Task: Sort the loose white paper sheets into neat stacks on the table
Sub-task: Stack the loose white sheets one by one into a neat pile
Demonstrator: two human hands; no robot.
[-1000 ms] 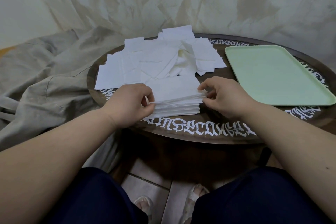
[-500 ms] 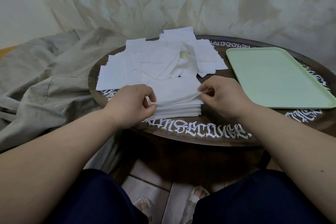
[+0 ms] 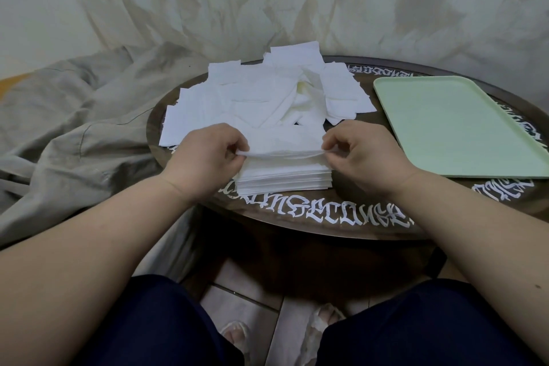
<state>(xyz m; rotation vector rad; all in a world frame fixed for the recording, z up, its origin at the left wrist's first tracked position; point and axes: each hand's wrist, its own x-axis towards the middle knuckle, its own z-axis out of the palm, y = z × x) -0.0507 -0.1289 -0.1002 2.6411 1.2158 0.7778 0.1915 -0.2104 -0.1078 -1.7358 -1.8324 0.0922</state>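
White sheet point(image 3: 282, 151) at frame centre hangs taut between our left hand point(image 3: 208, 154) and right hand point(image 3: 361, 151), each pinching one end, probably to square it over the neat stack point(image 3: 285, 178) beneath; the loose pile point(image 3: 252, 101) waits just above.

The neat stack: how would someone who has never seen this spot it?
On the round dark table with white lettering, look at the near edge, between the two hands. The neat stack has squared edges, unlike the loose heap behind it.

hands point(image 3: 208, 154) pinching top sheet point(image 3: 282, 145), stack point(image 3: 285, 178)
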